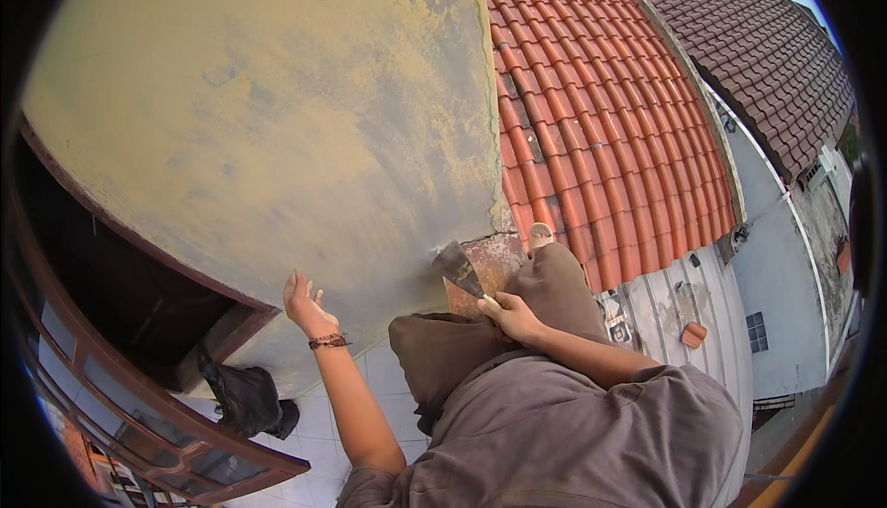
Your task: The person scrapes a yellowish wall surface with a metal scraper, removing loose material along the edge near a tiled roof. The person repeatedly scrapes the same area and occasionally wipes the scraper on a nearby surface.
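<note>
Right grip [511,316] clenched round one scraper [459,269], blade at wall [277,120] corner; left grip [305,305] released, fingers spread, flat against wall. One bracelet [328,342].

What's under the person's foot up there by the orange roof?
The bare foot rests on a stained, reddish ledge top, beside the orange tile roof. The raised brown-trousered knee hides the rest of the ledge.

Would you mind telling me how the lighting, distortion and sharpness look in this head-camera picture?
In the head view, daylight is soft and even, with no hard shadows on the yellowish wall; fisheye bending curves the window frame and the roof edges, with a black rim at the corners; the right hand holding the scraper, the left hand and the orange roof tiles look sharp, without glare.
</note>
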### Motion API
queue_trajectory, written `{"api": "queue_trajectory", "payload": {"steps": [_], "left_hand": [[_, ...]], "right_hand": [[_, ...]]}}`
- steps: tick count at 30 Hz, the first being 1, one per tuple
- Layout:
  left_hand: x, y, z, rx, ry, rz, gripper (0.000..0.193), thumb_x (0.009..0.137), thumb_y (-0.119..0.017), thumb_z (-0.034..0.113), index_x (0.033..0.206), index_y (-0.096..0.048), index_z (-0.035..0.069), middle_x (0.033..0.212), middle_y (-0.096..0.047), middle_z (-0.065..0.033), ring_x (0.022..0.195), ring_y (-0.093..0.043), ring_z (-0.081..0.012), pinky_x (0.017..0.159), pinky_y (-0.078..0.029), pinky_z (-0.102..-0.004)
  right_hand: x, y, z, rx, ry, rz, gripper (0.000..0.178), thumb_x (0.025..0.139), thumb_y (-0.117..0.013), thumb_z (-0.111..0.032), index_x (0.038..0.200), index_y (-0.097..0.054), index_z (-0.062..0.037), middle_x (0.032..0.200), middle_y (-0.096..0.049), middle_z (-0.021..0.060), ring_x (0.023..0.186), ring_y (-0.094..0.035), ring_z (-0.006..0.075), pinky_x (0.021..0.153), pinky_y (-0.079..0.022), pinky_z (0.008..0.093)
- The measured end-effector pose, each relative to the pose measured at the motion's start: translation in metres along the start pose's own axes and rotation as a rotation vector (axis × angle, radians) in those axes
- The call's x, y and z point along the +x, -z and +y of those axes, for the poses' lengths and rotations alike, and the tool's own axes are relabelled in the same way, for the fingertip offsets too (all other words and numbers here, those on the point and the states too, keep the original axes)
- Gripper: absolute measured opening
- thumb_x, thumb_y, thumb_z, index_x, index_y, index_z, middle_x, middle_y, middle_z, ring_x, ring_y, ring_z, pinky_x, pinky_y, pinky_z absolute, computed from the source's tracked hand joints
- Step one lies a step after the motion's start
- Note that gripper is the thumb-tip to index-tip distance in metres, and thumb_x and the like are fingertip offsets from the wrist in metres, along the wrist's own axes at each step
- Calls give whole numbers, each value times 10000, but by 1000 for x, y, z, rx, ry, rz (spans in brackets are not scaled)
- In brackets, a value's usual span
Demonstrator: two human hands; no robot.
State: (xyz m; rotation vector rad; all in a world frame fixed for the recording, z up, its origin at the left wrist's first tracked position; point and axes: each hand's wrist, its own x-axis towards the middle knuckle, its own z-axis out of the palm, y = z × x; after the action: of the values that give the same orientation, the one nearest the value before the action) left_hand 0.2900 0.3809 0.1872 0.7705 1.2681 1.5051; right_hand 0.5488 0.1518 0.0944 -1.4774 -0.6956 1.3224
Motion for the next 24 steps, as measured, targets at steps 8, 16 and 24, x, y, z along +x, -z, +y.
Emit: {"api": "queue_trajectory", "payload": {"steps": [8, 16, 24], "left_hand": [[-26, -190, 147, 487, -1212, -121, 588, 937, -638, 408, 1385, -485, 59, 1511, -280, -223, 1417, -302, -372, 1108, -352, -513], [3, -302, 177, 570, -1858, 72, 742, 982, -270, 661, 1522, -325, 156, 1571, -151, -305, 1463, -116, -495, 1105, -89, -724], [11, -285, 134, 630, -1885, 42, 712, 999, -267, 627, 1540, -306, 166, 1579, -172, -284, 1469, -108, -489, 1087, -46, -745]], "right_hand": [[-10, 14, 11, 35, 33, 20, 422, 979, -587, -433, 908, -576, -17, 694, -525, 8, 548, -481, 78, 496, -405, 270], [-6, 38, 1, 151, 105, 212, 385, 1015, -543, -385, 945, -606, -11, 732, -521, -10, 677, -465, 58, 605, -418, 255], [49, 72, -46, 280, 475, 219, 384, 1065, -413, -388, 979, -566, -46, 630, -472, -9, 488, -434, 65, 432, -350, 220]]}}
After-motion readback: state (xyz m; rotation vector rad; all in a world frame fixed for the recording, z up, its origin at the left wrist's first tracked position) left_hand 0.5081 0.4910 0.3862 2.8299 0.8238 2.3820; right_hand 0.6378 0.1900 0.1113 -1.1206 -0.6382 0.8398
